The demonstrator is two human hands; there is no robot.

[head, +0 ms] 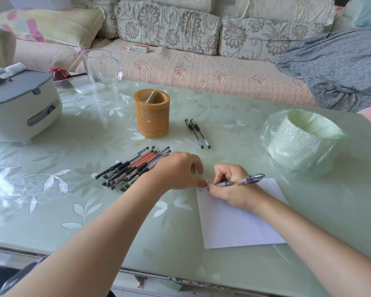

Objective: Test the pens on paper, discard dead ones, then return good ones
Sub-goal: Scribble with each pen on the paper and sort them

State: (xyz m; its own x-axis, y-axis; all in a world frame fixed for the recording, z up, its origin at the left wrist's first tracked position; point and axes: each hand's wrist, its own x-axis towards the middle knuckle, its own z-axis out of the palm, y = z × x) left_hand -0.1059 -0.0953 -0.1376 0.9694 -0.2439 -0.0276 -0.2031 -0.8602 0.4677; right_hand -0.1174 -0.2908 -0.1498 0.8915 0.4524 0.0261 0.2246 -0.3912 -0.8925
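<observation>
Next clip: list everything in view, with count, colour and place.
pen holder: one, brown, table centre.
loose pens: two, black-capped, right of the pen holder.
pen pile: count unclear, black and orange, left of the paper.
paper: one sheet, white, near edge, marks at top left.
bin: one, green bag liner, table right.
glass vase: one, clear, far left.
appliance: one, white and grey, left.
left hand: touches the paper's corner.
right hand: grips a clear pen over the paper.

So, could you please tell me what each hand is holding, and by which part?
The right hand holds a pen low on its barrel, near the tip. The left hand only presses the paper.
</observation>
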